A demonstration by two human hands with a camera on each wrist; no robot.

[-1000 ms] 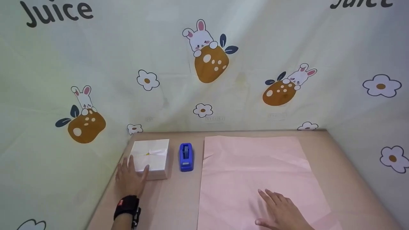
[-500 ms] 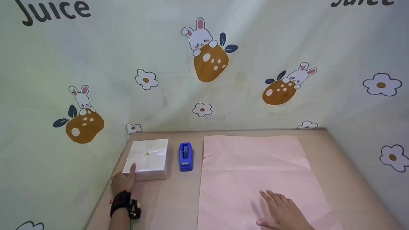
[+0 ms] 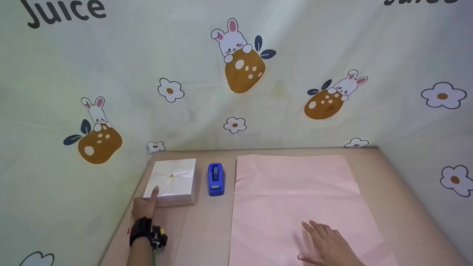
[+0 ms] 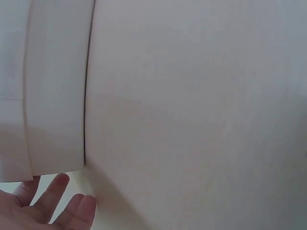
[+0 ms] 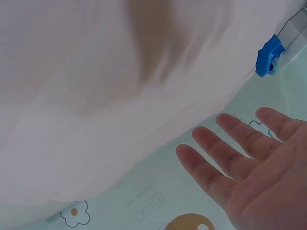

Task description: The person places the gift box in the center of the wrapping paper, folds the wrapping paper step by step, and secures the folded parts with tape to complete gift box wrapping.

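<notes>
Box (image 3: 173, 186), white with a pale bow and yellow knot, is sitting on the table (image 3: 205, 229) at 8 o'clock of the head view. Left hand (image 3: 145, 207) is resting at the box's 7 o'clock corner: thumb lying up over the top edge, fingers loosely extended at the side. Left wrist view is showing one fingertip hiding behind the box, others spreading slightly apart; how firmly they are pressing, cannot tell. Black wrist strap (image 3: 141, 228) is circling that wrist.

Blue tape dispenser (image 3: 215, 180) is standing upright at the box's 3 o'clock, not touching. Pink paper sheet (image 3: 284, 210) is lying flat, lightly creased, at the dispenser's 4 o'clock, running out of frame at 6 o'clock. Right hand (image 3: 329, 244) is hovering over the paper at 5 o'clock of the head view, casting a shadow; fingers are straightening and fanning wide, holding nothing. Cloth backdrop (image 3: 199, 48) is hanging at 12 o'clock, displaying rabbits, spotted fruit, flowers and "Juice".
</notes>
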